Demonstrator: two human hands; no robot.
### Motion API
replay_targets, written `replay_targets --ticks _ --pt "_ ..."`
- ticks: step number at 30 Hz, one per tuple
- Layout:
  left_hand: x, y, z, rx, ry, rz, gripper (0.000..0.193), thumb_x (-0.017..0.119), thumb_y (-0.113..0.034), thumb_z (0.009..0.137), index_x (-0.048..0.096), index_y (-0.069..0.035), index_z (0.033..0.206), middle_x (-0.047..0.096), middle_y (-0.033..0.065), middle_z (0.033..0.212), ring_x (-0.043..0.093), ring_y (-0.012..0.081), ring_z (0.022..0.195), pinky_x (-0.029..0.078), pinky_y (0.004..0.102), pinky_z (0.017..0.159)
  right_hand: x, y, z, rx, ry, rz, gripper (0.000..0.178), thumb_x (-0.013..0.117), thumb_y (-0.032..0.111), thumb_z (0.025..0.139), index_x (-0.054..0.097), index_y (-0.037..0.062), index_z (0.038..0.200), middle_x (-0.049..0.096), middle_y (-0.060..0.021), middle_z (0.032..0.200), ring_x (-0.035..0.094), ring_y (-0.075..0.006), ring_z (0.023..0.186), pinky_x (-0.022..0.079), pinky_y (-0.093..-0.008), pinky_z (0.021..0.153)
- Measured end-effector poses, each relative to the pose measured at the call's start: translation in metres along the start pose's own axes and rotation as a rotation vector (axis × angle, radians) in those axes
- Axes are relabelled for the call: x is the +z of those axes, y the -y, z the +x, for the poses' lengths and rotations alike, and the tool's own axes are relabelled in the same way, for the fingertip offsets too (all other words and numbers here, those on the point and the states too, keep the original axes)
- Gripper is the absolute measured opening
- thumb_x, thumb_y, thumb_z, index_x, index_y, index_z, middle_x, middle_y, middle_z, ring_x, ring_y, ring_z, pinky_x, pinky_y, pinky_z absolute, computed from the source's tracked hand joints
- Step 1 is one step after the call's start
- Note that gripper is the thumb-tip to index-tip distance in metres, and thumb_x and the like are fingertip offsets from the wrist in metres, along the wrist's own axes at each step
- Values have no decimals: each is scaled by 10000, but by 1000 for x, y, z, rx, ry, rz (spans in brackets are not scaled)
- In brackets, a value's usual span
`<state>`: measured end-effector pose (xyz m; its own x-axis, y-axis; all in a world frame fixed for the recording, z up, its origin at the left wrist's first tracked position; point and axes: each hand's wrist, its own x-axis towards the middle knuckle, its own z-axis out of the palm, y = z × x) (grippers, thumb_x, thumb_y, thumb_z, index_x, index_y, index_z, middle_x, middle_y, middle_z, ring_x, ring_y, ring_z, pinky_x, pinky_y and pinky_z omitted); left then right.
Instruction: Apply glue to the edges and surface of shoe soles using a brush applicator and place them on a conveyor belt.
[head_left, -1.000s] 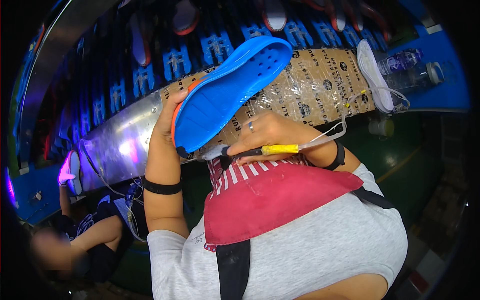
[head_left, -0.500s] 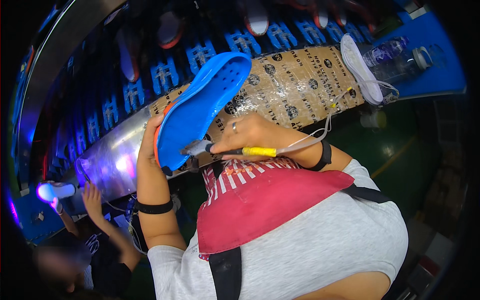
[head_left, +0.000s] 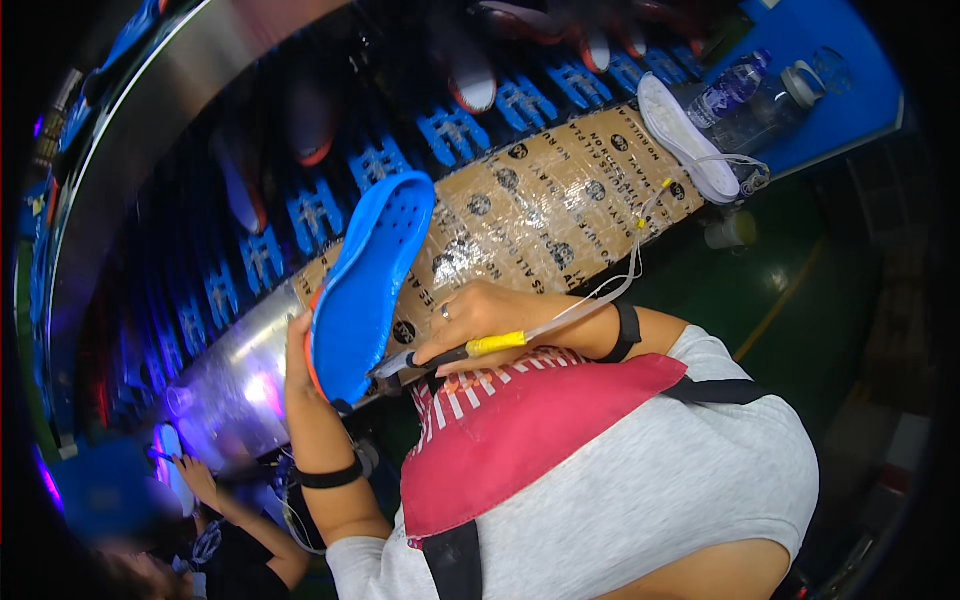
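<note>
My left hand (head_left: 300, 355) grips the left edge of a blue shoe sole (head_left: 362, 285) with an orange outer rim. The sole stands tilted, its hollow inner face towards me and a cluster of small holes at its far end. Held in my right hand (head_left: 482, 318) is a brush (head_left: 392, 367) with a dark handle, yellow tape and a clear tube running off it. The bristles are at the right edge of the sole's near end; whether they touch it I cannot tell.
A cardboard-covered ledge (head_left: 545, 205) runs ahead, beside a conveyor with blue racks (head_left: 452, 132) and several shoes. A white sole (head_left: 685, 138) and bottles (head_left: 735, 90) are at right. At lower left, a co-worker's hand (head_left: 200, 480) is at another sole (head_left: 174, 470).
The bristles have gone from the sole's inner face to its near right edge. The blue sole now points more directly away from me. The co-worker's hand has moved to their sole.
</note>
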<state>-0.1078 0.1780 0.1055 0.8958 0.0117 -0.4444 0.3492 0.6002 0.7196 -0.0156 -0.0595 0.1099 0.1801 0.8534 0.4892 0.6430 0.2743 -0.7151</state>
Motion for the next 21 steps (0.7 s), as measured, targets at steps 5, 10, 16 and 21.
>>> replay_targets --ticks 5,10,16,21 --pt "33 35 2 71 -126 -133 623 423 -447 783 418 -12 1229 539 194 1113 581 332 934 515 455 749 -7 -10 7 532 -106 403 272 698 158 721 649 60 970 648 -79 833 606 -139 763 467 -239 683" --pt "48 46 4 -23 -57 -207 645 309 -498 788 475 8 1153 601 195 934 620 356 690 541 420 560 -14 -31 -7 696 -491 441 263 698 152 721 652 48 959 656 -93 886 616 -146 755 474 -263 673" --pt "33 67 5 58 -218 -340 678 272 -557 803 470 -25 1174 584 203 990 611 365 786 538 411 582 6 -22 -8 302 -268 57 262 680 174 730 652 79 972 621 -128 761 613 -248 671 480 -307 641" --pt "34 74 -6 8 14 -570 691 320 -587 800 397 -67 1248 528 245 1080 597 364 700 512 382 490 -13 -12 -13 484 -392 109 271 682 155 730 646 60 981 640 -116 797 622 -193 698 478 -273 639"
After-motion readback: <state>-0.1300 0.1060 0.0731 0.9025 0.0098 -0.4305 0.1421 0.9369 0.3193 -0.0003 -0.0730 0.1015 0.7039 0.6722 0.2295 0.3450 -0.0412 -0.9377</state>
